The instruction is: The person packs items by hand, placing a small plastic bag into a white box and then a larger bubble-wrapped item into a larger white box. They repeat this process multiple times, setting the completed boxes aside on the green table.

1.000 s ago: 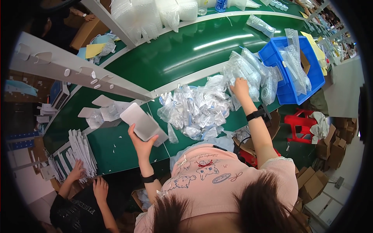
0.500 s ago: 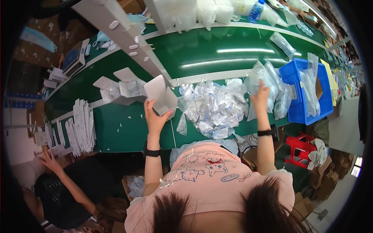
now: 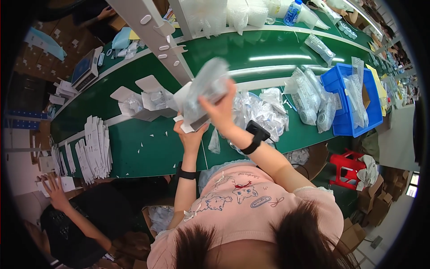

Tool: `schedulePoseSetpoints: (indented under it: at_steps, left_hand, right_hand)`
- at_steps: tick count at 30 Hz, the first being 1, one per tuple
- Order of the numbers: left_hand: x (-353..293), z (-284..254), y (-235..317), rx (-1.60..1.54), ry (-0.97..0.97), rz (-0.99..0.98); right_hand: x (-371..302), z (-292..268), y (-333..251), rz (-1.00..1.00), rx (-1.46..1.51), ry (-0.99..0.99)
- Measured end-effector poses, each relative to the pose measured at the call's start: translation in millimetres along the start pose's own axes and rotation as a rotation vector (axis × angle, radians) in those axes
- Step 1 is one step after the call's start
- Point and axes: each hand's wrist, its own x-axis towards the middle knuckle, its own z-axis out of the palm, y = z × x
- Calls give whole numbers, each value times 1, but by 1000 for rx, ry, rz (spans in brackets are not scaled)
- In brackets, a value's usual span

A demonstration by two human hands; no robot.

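My left hand (image 3: 191,135) grips an open white box (image 3: 181,97) from below, above the green work table. In my right hand (image 3: 220,109) is a clear bubble-wrap pouch (image 3: 207,87), held over the mouth of that box and blurred at its upper end. The pouch hides much of the box, and I cannot tell how far it goes in. Right of my hands lies a heap of small clear and silvery bags (image 3: 271,110), partly covered by my right forearm. Two open white boxes (image 3: 156,97) with clear wrapped contents stand to the left.
More bubble-wrap pouches (image 3: 307,96) lie beside a blue bin (image 3: 329,80) at the right. Flat white cartons (image 3: 96,150) are stacked at the left, near a co-worker's hand (image 3: 56,190). A grey metal post (image 3: 154,38) rises behind the boxes. A red stool (image 3: 345,169) stands at the lower right.
My right hand has swung left from the pouches, carrying one bubble-wrap pouch over to the white box. My left hand has shifted slightly right with the box, which is now tilted.
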Motion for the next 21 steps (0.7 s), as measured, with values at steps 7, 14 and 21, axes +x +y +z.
schedulePoseSetpoints:
  at_steps: [7, 14, 21]
  left_hand:
    - [-18, -1, -13, -46, 91, -75]
    - [-24, 40, -4, -106, 51, -104]
    - [-20, 39, 4, -105, -11, -89]
  right_hand:
    - [-5, -45, -6, -389, -529, -604]
    - [69, -209, 92, 164, -1269, -385]
    - [69, -263, 127, 367, -1176, -621]
